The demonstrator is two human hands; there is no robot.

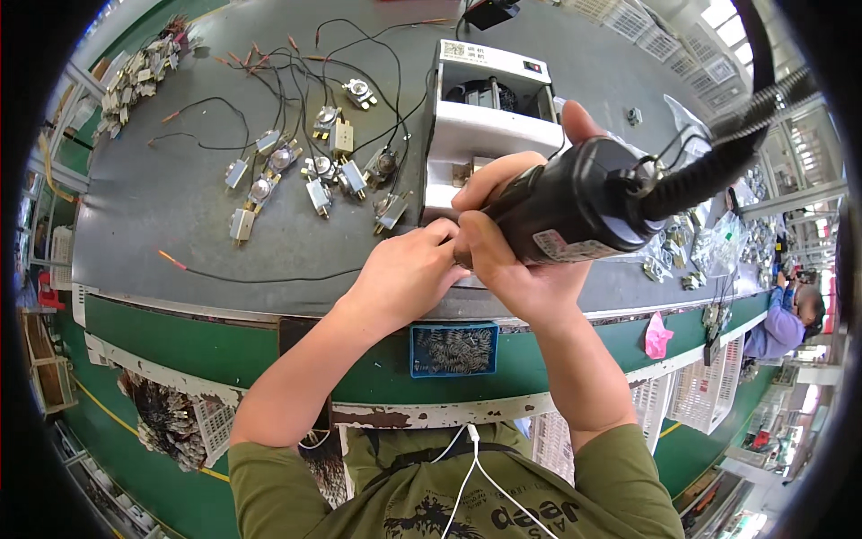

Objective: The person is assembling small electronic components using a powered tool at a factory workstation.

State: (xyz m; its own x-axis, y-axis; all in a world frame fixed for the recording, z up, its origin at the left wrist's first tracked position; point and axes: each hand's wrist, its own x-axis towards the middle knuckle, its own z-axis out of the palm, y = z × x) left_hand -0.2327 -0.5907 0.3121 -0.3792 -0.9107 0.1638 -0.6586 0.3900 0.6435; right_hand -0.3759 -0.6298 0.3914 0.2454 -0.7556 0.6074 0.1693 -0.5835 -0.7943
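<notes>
My right hand (543,283) is wrapped round a thick black electric screwdriver (575,202) that tilts toward the bench, a cable running from its back end. Its tip is hidden by my fingers. Close against it, my left hand (391,274) is closed, with the fingertips pinched at the front of a white box-shaped machine (496,133). What those fingers hold cannot be made out. A black wire (269,280) with an orange-red end runs along the bench to my left wrist. Just below my hands sits a blue tray (453,373) of small metal screws.
Several small metal-and-white assemblies with black wires (319,166) lie left of the machine. A heap of similar parts (139,81) is at the far left. Plastic bags (718,242) and a pink scrap (657,336) lie at the right. Another person (783,323) sits at the far right.
</notes>
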